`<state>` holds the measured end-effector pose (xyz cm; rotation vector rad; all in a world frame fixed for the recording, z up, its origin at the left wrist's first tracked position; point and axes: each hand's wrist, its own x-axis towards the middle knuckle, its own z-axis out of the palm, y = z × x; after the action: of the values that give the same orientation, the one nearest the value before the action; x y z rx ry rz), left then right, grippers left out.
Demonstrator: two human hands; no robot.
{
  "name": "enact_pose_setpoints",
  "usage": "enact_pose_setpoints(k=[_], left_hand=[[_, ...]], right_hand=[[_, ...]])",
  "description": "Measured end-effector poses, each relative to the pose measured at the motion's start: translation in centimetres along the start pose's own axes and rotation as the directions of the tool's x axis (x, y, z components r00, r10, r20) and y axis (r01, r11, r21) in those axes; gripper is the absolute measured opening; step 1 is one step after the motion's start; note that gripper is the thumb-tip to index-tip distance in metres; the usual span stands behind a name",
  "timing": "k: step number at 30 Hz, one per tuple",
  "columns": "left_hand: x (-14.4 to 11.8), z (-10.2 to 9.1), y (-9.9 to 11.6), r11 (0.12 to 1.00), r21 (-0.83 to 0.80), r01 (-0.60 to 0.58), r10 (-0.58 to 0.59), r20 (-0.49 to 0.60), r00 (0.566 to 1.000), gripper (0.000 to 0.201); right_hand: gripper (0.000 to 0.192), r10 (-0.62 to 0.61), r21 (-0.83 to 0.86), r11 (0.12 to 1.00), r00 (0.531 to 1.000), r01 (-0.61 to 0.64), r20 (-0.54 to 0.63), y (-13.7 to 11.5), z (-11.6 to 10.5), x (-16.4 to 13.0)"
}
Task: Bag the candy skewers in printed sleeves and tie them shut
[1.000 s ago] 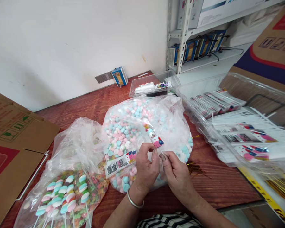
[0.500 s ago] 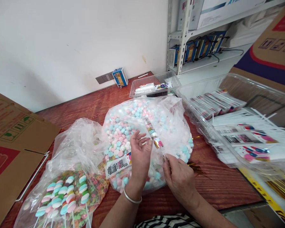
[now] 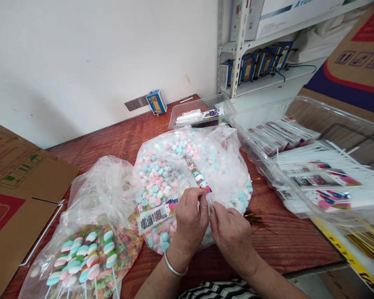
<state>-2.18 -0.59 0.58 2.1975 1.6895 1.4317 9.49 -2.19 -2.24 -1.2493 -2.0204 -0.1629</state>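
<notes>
Red wooden table (image 3: pixel 118 137) with bags of sweets, and two hands meeting in the middle.

Both hands pinch the near end of a wrapped candy stick (image 3: pixel 195 173). The left hand (image 3: pixel 190 220) and right hand (image 3: pixel 230 232) are closed on it, side by side. The stick points away and a bit left, over the bag of pink and blue sweets (image 3: pixel 162 174).

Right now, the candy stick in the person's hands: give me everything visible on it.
The candy stick is a thin skewer of small pastel pieces in a clear printed sleeve. It slants up and to the left over the big bag of pink, blue and white candies. The left hand and right hand pinch its lower end.
</notes>
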Motion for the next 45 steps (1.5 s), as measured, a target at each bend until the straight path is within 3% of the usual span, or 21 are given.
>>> enact_pose_setpoints(k=[9,13,15,17,18,20,22,24,26,28,30,32,35,38,41,43,45], left_hand=[[-0.5,0.1,0.5,0.989,-0.150,0.007,0.006,0.083,0.996,0.016],[-1.2,0.4,0.7,0.976,-0.210,0.056,-0.041,0.077,0.996,0.014],[-1.4,0.6,0.7,0.952,-0.269,0.145,-0.134,0.059,0.989,0.009],[-1.2,0.7,0.5,0.873,-0.395,0.285,-0.304,0.014,0.952,0.008],[-0.8,0.6,0.3,0.797,-0.492,0.350,-0.404,-0.004,0.915,0.014],[0.5,0.3,-0.1,0.555,-0.707,0.439,-0.585,0.044,0.810,0.026],[2.2,-0.1,-0.7,0.238,-0.847,0.476,-0.657,0.221,0.721,0.036],[3.7,-0.3,-1.3,-0.007,-0.871,0.491,-0.645,0.380,0.663,0.039],[4.7,-0.3,-1.6,-0.123,-0.865,0.487,-0.650,0.440,0.619,0.033],[5.0,0.0,-1.7,-0.172,-0.862,0.477,-0.672,0.457,0.583,0.027],[4.9,0.4,-1.7,-0.215,-0.857,0.468,-0.687,0.473,0.551,0.023],[4.7,0.8,-1.6,-0.259,-0.848,0.462,-0.695,0.496,0.521,0.020],[4.6,1.2,-1.3,-0.311,-0.829,0.465,-0.700,0.531,0.479,0.015],[4.5,1.5,-0.7,-0.326,-0.815,0.479,-0.697,0.549,0.460,0.018],[3.9,2.0,0.0,-0.258,-0.793,0.552,-0.659,0.562,0.500,0.030],[3.0,2.1,0.3,-0.095,-0.779,0.619,-0.642,0.523,0.560,0.037],[1.6,2.0,0.4,0.178,-0.723,0.668,-0.629,0.438,0.642,0.040]], right_hand=[[0.027,0.143,0.200,0.969,0.989,-0.147,0.036,0.4,0.1,-0.6],[0.027,0.268,0.395,0.868,0.953,-0.302,0.140,0.6,-0.1,-0.3],[0.025,0.355,0.560,0.704,0.899,-0.438,0.257,0.7,-0.2,0.1],[0.027,0.414,0.710,0.397,0.804,-0.581,0.427,0.5,-0.3,0.5],[0.029,0.415,0.747,0.215,0.752,-0.629,0.513,0.4,-0.3,0.5],[0.032,0.353,0.738,-0.098,0.670,-0.668,0.653,0.2,-0.1,0.4],[0.032,0.258,0.685,-0.253,0.635,-0.683,0.728,-0.1,0.0,0.0],[0.029,0.209,0.677,-0.243,0.644,-0.695,0.736,-0.2,0.2,-0.6],[0.025,0.266,0.727,-0.058,0.691,-0.685,0.672,-0.1,0.3,-1.1],[0.025,0.344,0.748,0.227,0.770,-0.623,0.537,0.2,0.3,-1.6],[0.027,0.341,0.717,0.447,0.843,-0.534,0.415,0.6,0.2,-1.9],[0.029,0.280,0.697,0.557,0.892,-0.452,0.354,0.8,0.1,-1.9],[0.039,0.151,0.685,0.641,0.932,-0.346,0.330,0.8,-0.1,-1.7],[0.048,0.083,0.694,0.654,0.940,-0.302,0.331,0.4,-0.1,-1.4],[0.048,0.157,0.721,0.567,0.911,-0.399,0.381,0.2,0.1,-1.3],[0.048,0.267,0.754,0.387,0.847,-0.531,0.460,0.3,0.4,-1.1],[0.049,0.366,0.762,0.109,0.738,-0.638,0.566,0.6,0.6,-0.8]])
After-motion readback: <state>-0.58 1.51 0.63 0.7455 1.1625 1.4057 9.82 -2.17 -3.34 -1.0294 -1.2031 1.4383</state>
